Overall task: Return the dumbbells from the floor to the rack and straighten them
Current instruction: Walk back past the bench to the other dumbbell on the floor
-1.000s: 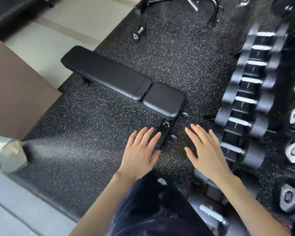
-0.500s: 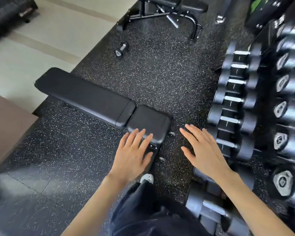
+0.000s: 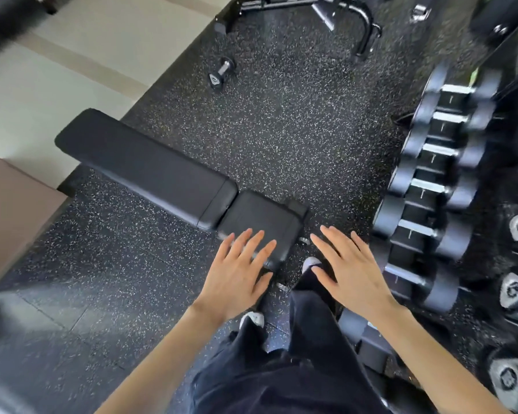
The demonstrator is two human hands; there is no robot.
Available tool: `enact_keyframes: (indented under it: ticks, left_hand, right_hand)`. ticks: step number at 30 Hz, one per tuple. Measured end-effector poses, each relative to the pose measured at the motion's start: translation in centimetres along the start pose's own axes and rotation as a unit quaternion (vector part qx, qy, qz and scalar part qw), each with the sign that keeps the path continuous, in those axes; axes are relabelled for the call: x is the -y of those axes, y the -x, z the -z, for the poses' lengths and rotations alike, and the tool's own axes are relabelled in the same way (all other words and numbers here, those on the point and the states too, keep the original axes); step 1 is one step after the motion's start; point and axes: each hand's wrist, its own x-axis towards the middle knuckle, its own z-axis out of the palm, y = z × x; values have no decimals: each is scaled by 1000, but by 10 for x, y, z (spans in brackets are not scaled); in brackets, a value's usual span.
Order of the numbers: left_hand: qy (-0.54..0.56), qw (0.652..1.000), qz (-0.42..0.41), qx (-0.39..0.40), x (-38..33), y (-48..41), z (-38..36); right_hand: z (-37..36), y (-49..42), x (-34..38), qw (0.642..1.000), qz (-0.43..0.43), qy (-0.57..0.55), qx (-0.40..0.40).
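Both hands hover empty, palms down, fingers spread: left hand, right hand. Bench beyond at eleven o'clock. Dumbbell lies on the floor far off at twelve; rack at two.

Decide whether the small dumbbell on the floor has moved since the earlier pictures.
No. The small dumbbell keeps its spot beside the mat edge, beyond the bench; only the camera shifted.

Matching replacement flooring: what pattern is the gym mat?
Black rubber mat with pale speckles, clearest in the head view.
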Motion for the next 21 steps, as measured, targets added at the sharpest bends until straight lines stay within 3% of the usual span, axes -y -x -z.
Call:
enact_keyframes:
  ticks: [8, 13, 21]
  left_hand:
    - [-20, 999, -4, -47, -32, -115, 9]
    - [-11, 998, 9, -63, -60, -189, 18]
    - [6, 998, 50, -48, -96, -257, 14]
  right_hand:
    - [25, -69, -107, 998, 34, -1, 57]
    - [49, -99, -170, 998, 57, -4, 16]
    - [49, -108, -240, 997, 66, -22, 18]
